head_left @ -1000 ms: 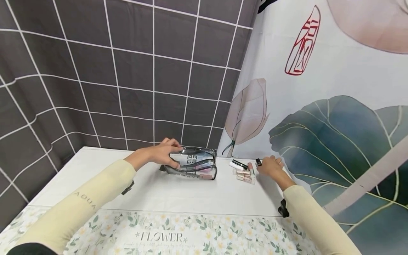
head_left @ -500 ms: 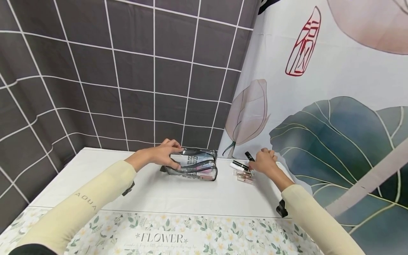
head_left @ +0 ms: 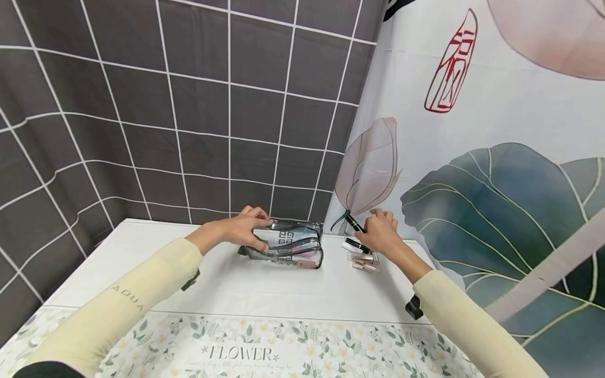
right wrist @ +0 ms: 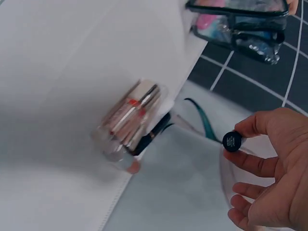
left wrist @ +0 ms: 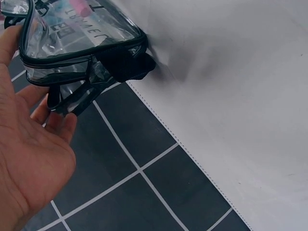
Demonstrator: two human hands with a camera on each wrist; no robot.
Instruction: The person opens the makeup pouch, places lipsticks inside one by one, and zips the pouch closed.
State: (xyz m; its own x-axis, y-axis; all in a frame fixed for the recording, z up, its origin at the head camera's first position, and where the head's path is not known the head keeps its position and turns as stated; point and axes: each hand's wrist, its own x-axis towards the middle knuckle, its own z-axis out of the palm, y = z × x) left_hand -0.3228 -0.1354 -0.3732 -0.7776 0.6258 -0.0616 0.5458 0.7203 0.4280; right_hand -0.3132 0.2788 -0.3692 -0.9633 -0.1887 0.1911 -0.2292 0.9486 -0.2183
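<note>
Presently, the black tube point(head_left: 355, 223) is raised near the far right edge of the white tabletop point(head_left: 274, 294), pinched between thumb and forefinger of the right hand point(head_left: 380, 232). Loose cosmetic tubes point(head_left: 364, 266) lie nearby. Further left, the left hand's point(head_left: 244, 228) curled fingers and thumb grip the clear pouch's point(head_left: 288, 244) end. Floral covering point(head_left: 156, 346) borders the near side; dark gridded cloth point(head_left: 198, 105) hangs behind, lotus-print cloth point(head_left: 472, 199) right.
</note>
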